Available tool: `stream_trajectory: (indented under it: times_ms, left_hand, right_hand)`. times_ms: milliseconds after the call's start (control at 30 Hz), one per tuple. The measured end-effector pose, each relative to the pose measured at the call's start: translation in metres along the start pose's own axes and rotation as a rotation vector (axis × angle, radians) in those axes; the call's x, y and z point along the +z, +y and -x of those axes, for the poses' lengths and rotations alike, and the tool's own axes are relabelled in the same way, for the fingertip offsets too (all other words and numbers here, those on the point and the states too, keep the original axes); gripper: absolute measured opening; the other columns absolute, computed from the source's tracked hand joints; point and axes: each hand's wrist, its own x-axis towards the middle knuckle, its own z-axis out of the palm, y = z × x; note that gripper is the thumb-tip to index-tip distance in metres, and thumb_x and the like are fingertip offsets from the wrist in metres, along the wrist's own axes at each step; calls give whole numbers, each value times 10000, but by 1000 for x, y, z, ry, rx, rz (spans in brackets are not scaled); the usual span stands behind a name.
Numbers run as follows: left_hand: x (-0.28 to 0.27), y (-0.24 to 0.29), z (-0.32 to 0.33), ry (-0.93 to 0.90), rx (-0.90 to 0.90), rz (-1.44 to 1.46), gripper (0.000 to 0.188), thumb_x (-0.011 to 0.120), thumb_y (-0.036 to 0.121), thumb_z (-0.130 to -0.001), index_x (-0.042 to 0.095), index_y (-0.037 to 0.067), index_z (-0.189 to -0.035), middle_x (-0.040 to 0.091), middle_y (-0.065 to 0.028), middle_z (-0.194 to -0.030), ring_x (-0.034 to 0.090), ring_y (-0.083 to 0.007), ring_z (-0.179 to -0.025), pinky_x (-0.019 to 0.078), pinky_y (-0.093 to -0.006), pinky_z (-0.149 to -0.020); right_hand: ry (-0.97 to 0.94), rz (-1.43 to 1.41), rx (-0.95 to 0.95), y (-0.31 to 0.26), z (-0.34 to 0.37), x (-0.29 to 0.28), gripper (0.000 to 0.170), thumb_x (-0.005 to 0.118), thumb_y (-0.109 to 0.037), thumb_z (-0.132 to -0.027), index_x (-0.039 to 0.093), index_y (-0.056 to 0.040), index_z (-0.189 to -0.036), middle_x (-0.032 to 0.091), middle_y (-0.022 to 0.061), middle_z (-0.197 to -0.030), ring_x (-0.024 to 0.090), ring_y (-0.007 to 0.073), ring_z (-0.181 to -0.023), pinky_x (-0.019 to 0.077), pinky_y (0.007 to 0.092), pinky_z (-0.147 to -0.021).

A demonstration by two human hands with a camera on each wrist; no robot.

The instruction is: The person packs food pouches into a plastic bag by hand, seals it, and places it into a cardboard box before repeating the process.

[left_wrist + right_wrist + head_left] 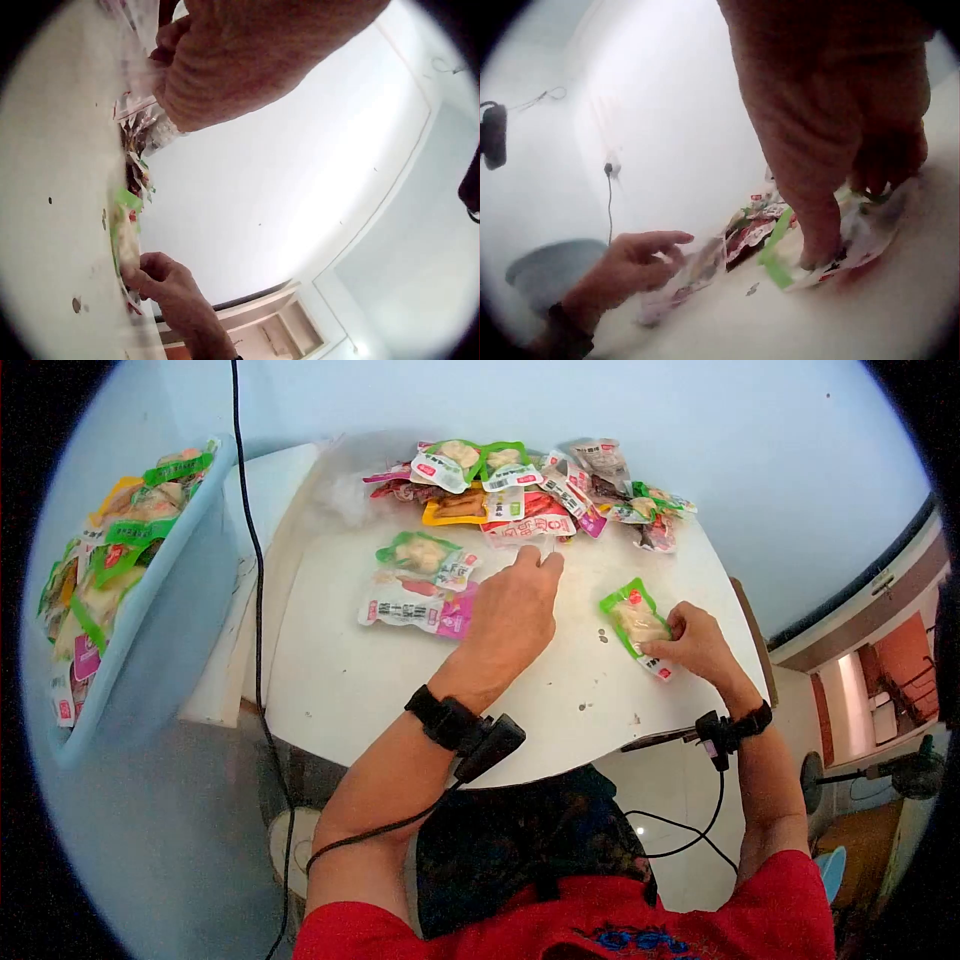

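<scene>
My right hand [695,645] pinches a green-edged food packet [634,615] with pale pieces showing through its window; the packet is low over the white table [570,700]. In the right wrist view its thumb presses the packet's near side while the other fingers reach the far edge. My left hand [510,605] is bent forward at the table's middle, fingertips on a clear plastic bag [139,64]. Beside that hand are a hazy green packet [420,552] and a white-and-purple packet [405,605]. The left palm is hidden.
Behind my hands lies a pile of mixed food packets [530,500], with crumpled clear plastic [365,490] to its left. A blue basin [150,635] full of packets stands at the far left. A black cable [258,590] hangs before it. Small dark marks dot the table.
</scene>
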Motion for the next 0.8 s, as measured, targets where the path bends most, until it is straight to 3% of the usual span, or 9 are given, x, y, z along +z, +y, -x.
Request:
stream_trajectory:
  times_ms: [67,267,400,633,800]
  left_hand:
    - [-1,2,0,33,-17,26,416,528,-27,-783,573,18,-1194,591,-201,-1014,630,-408,-868,524,-484,-748]
    - [2,-1,-1,95,-71,-19,251,544,3,-803,600,-14,-1047,595,-210,-998,632,-390,-845,530,-481,-725]
    - [8,-5,-2,163,-63,-66,99,560,76,-835,620,12,-880,609,-186,-915,638,-369,-783,533,-466,-669]
    - [4,-3,-4,271,-32,-99,127,578,155,-853,609,37,-820,607,-154,-817,636,-354,-692,520,-463,-588]
    - [1,2,-2,297,10,-109,117,604,163,-823,598,50,-792,602,-145,-803,637,-342,-691,513,-457,-564]
  right_hand:
    - [46,-37,-38,7,-3,2,454,865,-272,-660,577,-7,-891,621,112,-798,593,191,-701,501,329,-623]
    - [19,-822,22,-19,10,-3,272,750,-19,-752,570,-31,-955,658,78,-890,651,131,-724,557,281,-629]
    - [-100,-1013,-7,-44,15,-3,307,718,-9,-782,577,-6,-1054,667,83,-910,669,139,-733,578,292,-647]
    - [-304,-1363,49,-86,4,18,397,667,40,-824,565,19,-1208,672,140,-1055,689,195,-868,595,333,-768]
    - [-458,-1567,28,-100,-11,33,406,625,41,-858,540,22,-1255,661,131,-1116,681,209,-940,574,371,-857]
